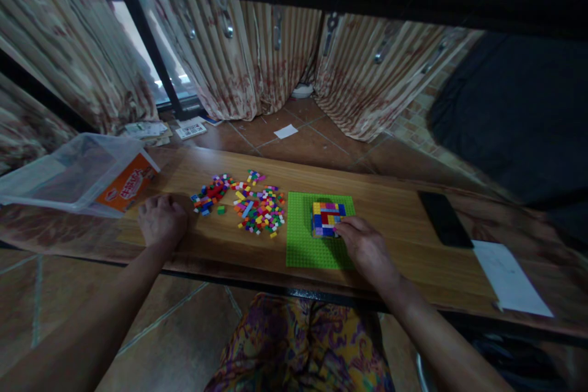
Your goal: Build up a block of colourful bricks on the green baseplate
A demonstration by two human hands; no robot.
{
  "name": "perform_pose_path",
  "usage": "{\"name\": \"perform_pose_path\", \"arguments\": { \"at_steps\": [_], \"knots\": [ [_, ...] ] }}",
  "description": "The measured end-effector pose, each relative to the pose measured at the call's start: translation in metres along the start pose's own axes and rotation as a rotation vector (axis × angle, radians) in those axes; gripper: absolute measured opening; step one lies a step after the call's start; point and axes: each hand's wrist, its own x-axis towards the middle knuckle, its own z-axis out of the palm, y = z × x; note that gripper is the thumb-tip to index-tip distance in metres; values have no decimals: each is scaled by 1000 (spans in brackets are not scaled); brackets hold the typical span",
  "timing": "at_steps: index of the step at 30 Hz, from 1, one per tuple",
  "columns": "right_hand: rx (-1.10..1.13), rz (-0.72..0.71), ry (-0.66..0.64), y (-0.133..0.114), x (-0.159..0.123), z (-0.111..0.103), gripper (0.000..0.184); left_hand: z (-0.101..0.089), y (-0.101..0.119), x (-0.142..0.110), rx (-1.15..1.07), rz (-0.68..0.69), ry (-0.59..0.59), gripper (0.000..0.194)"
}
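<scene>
A small square build of multicoloured toy bricks (325,218) stands on a bright green studded baseplate (303,254). At its right side is my right hand (365,246), thumb and fingers pinched together. A tiny purple-pink toy brick (337,228) shows at those fingertips, against the build. My left hand (162,219) rests on the wooden table with its fingers curled under, just right of the clear plastic bin; nothing shows in it. Loose toy bricks (264,211) of many colours lie in a spread pile left of the baseplate, with a second cluster (214,193) beyond.
The clear plastic bin (68,162) with an orange label stands at the table's left end. A black phone (444,218) and a white paper sheet (512,275) lie on the right. Beyond the table (390,208) are striped curtains (257,55) and papers on the tiled floor.
</scene>
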Motion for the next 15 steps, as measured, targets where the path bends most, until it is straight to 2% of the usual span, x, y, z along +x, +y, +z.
{"name": "perform_pose_path", "arguments": {
  "at_steps": [9,15],
  "knots": [
    [-13,-41,-43,5,4,-2,27,3,-3,1,-15,33,16,43],
    [-176,-57,-125,-1,7,-6,22,0,-1,0,-27,6,3,42]
  ]
}}
